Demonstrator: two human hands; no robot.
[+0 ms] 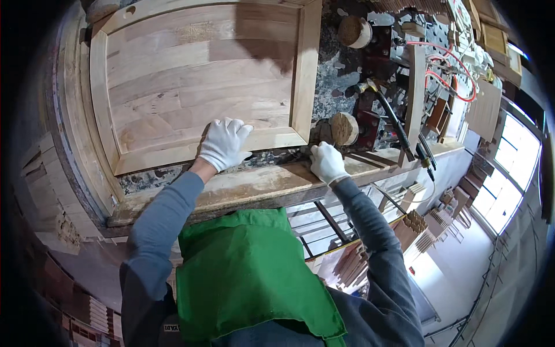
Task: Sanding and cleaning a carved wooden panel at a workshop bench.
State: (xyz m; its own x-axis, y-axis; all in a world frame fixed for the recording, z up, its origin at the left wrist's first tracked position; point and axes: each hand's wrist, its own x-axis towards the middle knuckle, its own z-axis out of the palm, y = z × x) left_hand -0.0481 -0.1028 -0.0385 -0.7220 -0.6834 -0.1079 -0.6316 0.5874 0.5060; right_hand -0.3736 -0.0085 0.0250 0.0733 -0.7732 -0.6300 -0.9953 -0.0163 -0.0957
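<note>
A framed wooden panel (199, 87) lies on the dark, stained bench bed (338, 75). My left hand (224, 144), in a white glove, rests flat on the panel's near rail (263, 140), its thumb apart from the fingers. To the right, beyond the panel's corner, my gloved right hand (328, 163) is curled at the wooden ledge (254, 184) along the bench's near side. Its fingers point down beside a round wooden block (344, 128); anything inside them is hidden. A hammer (393, 118) with a black handle lies farther right.
Another round block (354, 32) sits beyond the panel's right side. A wooden bar (414, 95) stands across the bench near a red air hose (471, 87) and a dark hand tool (426, 156). Wood stock (430, 231) is stacked on the floor at right.
</note>
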